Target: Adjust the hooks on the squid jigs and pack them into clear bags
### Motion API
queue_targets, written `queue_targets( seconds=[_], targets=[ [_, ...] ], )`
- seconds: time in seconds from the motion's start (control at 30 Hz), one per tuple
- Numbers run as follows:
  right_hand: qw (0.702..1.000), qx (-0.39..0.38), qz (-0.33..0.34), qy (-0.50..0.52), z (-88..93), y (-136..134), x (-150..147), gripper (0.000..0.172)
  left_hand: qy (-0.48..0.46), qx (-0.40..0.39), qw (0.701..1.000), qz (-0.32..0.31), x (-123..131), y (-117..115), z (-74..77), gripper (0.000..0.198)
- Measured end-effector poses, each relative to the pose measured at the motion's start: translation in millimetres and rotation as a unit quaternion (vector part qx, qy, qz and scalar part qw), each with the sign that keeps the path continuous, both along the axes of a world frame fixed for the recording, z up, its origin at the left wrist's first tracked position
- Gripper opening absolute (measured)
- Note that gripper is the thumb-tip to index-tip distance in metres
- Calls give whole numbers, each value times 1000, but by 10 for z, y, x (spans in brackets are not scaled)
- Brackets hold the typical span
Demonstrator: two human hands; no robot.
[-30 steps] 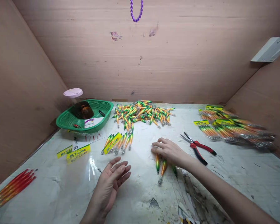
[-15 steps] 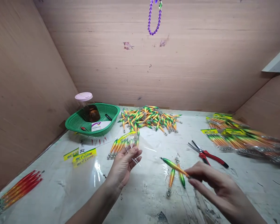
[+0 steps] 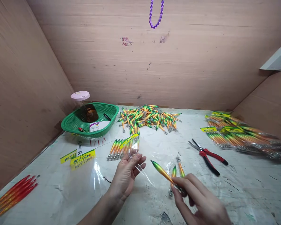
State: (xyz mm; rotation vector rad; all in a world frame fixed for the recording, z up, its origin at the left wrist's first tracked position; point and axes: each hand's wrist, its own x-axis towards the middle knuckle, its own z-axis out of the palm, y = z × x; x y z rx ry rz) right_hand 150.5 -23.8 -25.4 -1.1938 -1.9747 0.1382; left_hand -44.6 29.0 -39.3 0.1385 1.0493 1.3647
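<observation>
Pinched in my left hand (image 3: pixel 128 172) is a clear plastic bag (image 3: pixel 142 150) with a yellow BCT LURE label; its edges spread to the right. My right hand (image 3: pixel 194 197) grips a green-and-orange fishing lure (image 3: pixel 162 171) by its hook end, the green tip pointing up and left toward the bag. Two similar lures lie on the table behind the right fingers, one of them an orange-and-green lure (image 3: pixel 180 167). Beyond my left hand a row of lures (image 3: pixel 115 148) lies side by side, partly behind the bag.
A heap of lures (image 3: pixel 150 120) lies at the back. The green basket (image 3: pixel 65 126) holds a lidded cup (image 3: pixel 90 113). Red-handled pliers (image 3: pixel 208 156) lie at right, near packed lures (image 3: pixel 234 137). Labelled bags (image 3: pixel 81 157) and red lures (image 3: pixel 16 193) are at left.
My right hand has moved left, bringing the held lure closer to the bag. My left hand still holds the bag, which now shows more spread edges. The view has shifted slightly.
</observation>
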Motion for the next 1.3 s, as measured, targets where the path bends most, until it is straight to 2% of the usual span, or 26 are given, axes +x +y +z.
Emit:
queue_targets(
  seconds=[0.17,0.3,0.43,0.67,0.83,0.97,1.2,1.3],
  targets=[
    [999,37,0,-29,-193,154,-208,16,11,39,994,-102,95,-121,-64,52],
    [999,38,12,-25,-207,177,-220,27,12,72,984,-160,142,-190,-45,58],
    [998,57,31,-19,-180,171,-268,35,-73,96,974,-190,159,-208,-9,61],
    [994,96,51,22,-73,211,-334,38,-151,93,967,-185,183,-209,-86,50],
    [996,39,69,31,-5,208,-315,24,-182,113,966,-148,195,-198,-123,43],
    [995,43,68,50,-2,199,-341,19,-177,134,965,-142,208,-207,-147,30],
    [995,50,79,39,15,169,-338,19,-220,115,958,-143,224,-228,-144,30],
    [992,45,112,26,3,164,-320,22,-231,116,955,-148,223,-223,-145,35]
  ],
)
